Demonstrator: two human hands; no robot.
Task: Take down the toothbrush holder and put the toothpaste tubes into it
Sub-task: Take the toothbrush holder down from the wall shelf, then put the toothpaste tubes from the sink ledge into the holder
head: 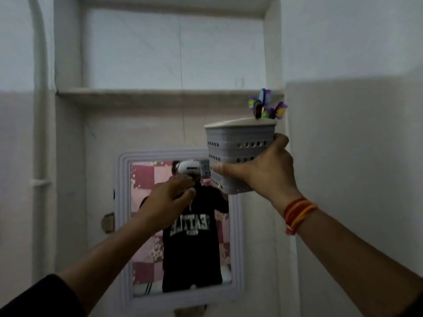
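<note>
A grey perforated toothbrush holder [238,143] with a pale lid hangs in the air just below the right end of the wall shelf [146,93]. My right hand [265,170] is wrapped around its lower right side and holds it up. Several colourful toothbrush heads [266,106] stick out of its top. My left hand [170,200] is raised to the left of the holder, in front of the mirror, fingers loosely curled with nothing visible in them. No toothpaste tubes are in sight.
A white-framed mirror [124,225] on the tiled wall reflects a person in a dark shirt. A white pipe [41,110] runs down the left wall. The recessed niche above the shelf looks bare. A plain wall stands close on the right.
</note>
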